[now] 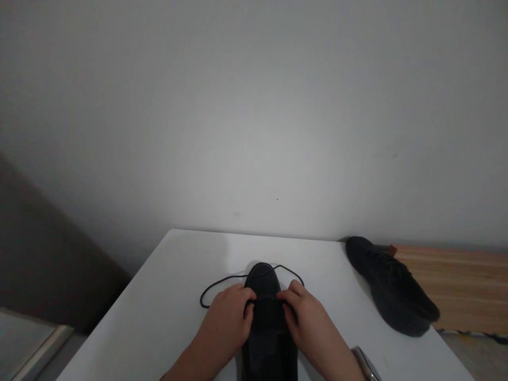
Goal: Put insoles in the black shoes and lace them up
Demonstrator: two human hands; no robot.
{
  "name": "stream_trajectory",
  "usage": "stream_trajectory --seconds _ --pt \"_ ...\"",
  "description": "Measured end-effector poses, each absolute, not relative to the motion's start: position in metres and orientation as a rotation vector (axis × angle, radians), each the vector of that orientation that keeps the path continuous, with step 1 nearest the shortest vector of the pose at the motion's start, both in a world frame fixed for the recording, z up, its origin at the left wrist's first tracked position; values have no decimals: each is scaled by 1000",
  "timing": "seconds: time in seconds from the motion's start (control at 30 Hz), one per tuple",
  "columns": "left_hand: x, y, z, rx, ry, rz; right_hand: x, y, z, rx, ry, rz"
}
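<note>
A black shoe (266,317) stands on the white table in front of me, toe pointing at the wall. My left hand (234,312) pinches dark material at the left edge of its upper, thumb and forefinger closed. On the opposite edge my right hand (304,312) does likewise. Whether the fingers grip the upper itself or a bit of lace there is too dark to tell. A thin black shoelace (216,284) curves out left of the shoe, crosses over the toe and loops behind my right hand. The opening of the shoe faces me, partly cut off by the bottom of the view.
A second black shoe (391,288) lies at the table's right edge, beside a wood-grain board (464,286). The white table (166,296) meets a grey wall (254,132) at the back. A shiny metallic object (365,364) shows by my right wrist.
</note>
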State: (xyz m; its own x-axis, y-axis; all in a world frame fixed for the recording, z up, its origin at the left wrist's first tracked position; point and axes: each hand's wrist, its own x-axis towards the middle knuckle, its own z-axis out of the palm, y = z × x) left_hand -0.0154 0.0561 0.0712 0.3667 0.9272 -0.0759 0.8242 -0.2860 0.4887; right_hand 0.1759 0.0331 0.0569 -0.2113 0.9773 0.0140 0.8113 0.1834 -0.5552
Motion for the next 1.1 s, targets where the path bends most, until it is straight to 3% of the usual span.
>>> stream_trajectory --seconds 0.27,0.43,0.77,1.1 --pt "-11 47 69 2261 1584 357 173 31 55 -1754 -2163 425" --pt "-12 43 59 2363 1483 805 175 26 52 -1644 -2058 367" --pt "-15 32 67 2150 1096 1361 162 11 60 -1201 -1643 622" --pt "-26 -3 93 2127 835 1440 157 -19 76 -859 -1630 627"
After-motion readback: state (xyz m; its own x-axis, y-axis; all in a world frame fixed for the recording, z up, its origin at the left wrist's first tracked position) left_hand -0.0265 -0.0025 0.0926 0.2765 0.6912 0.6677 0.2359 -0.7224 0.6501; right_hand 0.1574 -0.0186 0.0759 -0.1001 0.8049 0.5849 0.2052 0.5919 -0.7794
